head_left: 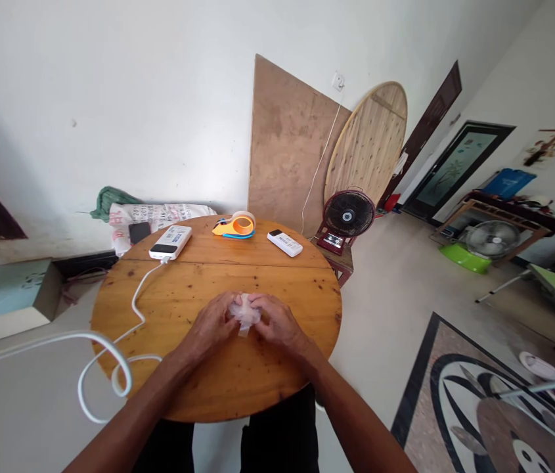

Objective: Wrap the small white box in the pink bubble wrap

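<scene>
Pinching the crumpled clear plastic (pixel 245 313) over the middle of the counter (pixel 173 289): left hand (pixel 212 322) and right hand (pixel 280 320) grip opposite sides. Keep fingertip pressure light, even; it probably tears if yanked.

From where I stand, a plain white wall (pixel 159 112) runs across the far side, dimming into soft shadow at the left. Against it lean a rectangular brown wooden board (pixel 291 131) and, just right, a big round disc of pale planks (pixel 370 138). A white wall socket (pixel 338 81) sits above the board. Near the middle stands a round, orange-brown wooden bench (pixel 198 282) with dark knots. Smooth light-grey flooring (pixel 380 302) spreads right, meeting a dark-bordered, patterned floor panel (pixel 459 394) close by. Far right, a dark-framed door with a frosted, plant-patterned glass pane (pixel 462 167) is set near a low brown wooden table (pixel 543 223).
</scene>
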`<action>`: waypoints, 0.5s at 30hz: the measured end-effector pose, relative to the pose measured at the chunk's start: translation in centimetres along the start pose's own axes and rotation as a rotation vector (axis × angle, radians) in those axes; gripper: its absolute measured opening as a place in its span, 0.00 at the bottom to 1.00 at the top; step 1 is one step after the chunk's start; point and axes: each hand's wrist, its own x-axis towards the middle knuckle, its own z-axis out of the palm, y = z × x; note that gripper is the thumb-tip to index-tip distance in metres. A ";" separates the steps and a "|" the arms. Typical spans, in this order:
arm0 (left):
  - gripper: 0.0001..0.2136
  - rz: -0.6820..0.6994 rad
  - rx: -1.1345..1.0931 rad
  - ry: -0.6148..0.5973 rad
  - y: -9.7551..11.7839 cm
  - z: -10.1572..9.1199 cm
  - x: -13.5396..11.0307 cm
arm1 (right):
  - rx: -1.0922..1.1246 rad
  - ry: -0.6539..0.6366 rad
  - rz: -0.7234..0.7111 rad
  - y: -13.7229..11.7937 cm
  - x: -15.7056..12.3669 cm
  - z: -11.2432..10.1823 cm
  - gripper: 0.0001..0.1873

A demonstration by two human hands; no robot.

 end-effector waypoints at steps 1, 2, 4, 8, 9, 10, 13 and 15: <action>0.13 -0.027 -0.031 -0.005 0.3 -0.2 0.1 | 0.102 -0.023 0.069 0.0 0.2 -0.4 0.11; 0.13 -0.055 -0.064 -0.017 0.6 -0.4 0.2 | 0.217 -0.053 0.152 0.1 0.4 -0.7 0.11; 0.13 -0.112 -0.105 -0.039 1.1 -0.5 0.7 | 0.446 -0.099 0.318 0.5 0.8 -1.2 0.11; 0.15 -0.251 -0.180 -0.004 1.6 0.1 2.2 | 0.682 -0.052 0.476 1.0 1.5 -1.2 0.14; 0.15 -0.271 -0.220 0.008 1.7 0.4 2.5 | 0.701 -0.041 0.476 1.0 1.6 -1.1 0.14; 0.15 -0.280 -0.266 0.016 1.6 0.7 2.8 | 0.717 -0.038 0.469 1.0 1.7 -0.9 0.15; 0.15 -0.276 -0.371 0.057 1.2 1.6 3.0 | 0.758 -0.031 0.440 0.8 1.6 -0.5 0.22; 0.15 -0.288 -0.429 0.089 0.9 2.0 2.9 | 0.772 -0.020 0.445 1.0 1.4 -0.1 0.27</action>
